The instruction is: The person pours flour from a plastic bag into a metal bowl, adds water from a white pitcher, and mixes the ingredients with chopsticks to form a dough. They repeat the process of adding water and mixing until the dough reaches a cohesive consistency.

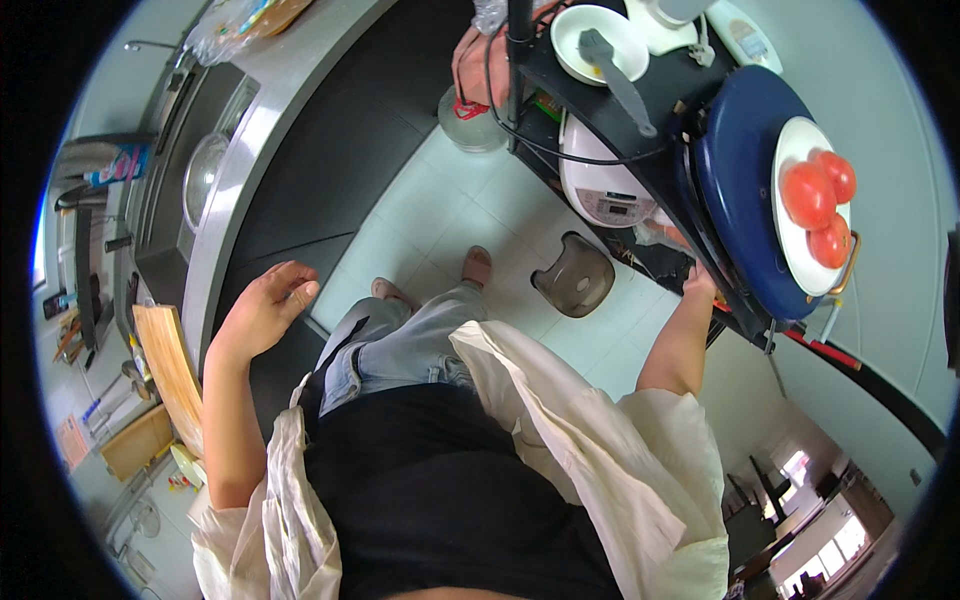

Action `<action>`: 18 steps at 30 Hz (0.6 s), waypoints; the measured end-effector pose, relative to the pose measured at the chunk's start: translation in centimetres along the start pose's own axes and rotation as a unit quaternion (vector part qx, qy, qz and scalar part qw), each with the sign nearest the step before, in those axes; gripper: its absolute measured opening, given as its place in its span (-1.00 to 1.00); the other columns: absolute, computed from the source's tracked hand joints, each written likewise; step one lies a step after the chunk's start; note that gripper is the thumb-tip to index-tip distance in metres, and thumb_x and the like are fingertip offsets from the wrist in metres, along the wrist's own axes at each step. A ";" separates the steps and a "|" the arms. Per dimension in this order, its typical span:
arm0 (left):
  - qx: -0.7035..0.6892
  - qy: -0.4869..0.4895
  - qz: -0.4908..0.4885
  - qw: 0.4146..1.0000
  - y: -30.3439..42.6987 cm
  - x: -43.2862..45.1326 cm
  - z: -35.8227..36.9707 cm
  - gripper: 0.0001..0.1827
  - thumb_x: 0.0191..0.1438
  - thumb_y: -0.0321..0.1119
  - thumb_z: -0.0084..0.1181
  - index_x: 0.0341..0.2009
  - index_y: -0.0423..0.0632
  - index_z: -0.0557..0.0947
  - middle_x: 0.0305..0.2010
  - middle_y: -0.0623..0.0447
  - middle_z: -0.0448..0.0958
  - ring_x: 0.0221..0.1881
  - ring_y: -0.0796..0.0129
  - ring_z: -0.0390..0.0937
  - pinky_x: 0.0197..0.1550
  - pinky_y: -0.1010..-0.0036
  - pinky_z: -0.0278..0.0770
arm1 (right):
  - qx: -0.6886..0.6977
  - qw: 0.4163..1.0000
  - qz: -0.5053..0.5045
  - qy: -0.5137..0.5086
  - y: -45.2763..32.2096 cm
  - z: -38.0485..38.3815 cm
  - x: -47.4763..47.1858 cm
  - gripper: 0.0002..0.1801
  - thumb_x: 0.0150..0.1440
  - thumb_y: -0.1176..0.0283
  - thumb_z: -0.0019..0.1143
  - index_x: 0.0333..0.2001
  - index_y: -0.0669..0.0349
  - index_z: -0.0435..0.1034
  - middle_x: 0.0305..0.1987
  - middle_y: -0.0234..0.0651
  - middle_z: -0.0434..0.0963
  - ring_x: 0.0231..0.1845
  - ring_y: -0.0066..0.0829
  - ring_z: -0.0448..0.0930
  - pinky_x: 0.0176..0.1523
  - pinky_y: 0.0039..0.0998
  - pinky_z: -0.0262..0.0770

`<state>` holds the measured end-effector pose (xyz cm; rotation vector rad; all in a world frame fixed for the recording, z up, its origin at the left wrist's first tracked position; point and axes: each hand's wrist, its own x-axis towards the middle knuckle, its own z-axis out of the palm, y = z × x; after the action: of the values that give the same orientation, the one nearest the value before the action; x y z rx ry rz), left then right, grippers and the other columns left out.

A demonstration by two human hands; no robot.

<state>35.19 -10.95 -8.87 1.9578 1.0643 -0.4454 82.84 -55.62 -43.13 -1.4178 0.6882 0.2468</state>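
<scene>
My left hand (276,304) hangs in the air beside the steel counter edge, its fingers loosely bent and nothing in it. My right hand (699,280) reaches into a lower level of a black shelf rack (600,124); its fingers are mostly hidden, so what it touches cannot be seen. Above that hand, a round blue electric griddle (739,187) sits on the rack's top. A white plate (799,259) with three tomatoes (810,196) lies on the griddle. A white rice cooker (606,180) stands on the lower shelf, near a plastic bag (660,231).
A white bowl (566,45) holds a grey brush (619,82). A black cable (540,148) loops off the rack. A plastic stool (576,277) stands on the tiles. Along the left run a steel counter (251,161), a metal strainer (204,180) and a wooden cutting board (169,367).
</scene>
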 end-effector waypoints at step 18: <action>-0.047 0.020 0.014 0.999 -12.0 -1.2 1.6 -0.62 0.16 -0.04 0.00 -0.12 -0.07 0.57 -0.17 -0.11 0.55 -0.12 0.06 0.50 -0.06 0.30 0.43 | -0.145 0.789 0.448 -0.395 10.5 -0.6 -5.7 -0.81 0.01 0.36 0.05 -0.64 -0.11 0.34 -0.57 -0.52 0.43 -0.48 -0.46 0.45 -0.39 -0.39 0.38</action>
<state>24.81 -9.43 -15.12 1.9030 1.0633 -0.3354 72.42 -53.08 -48.48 -1.0040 0.5656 1.6611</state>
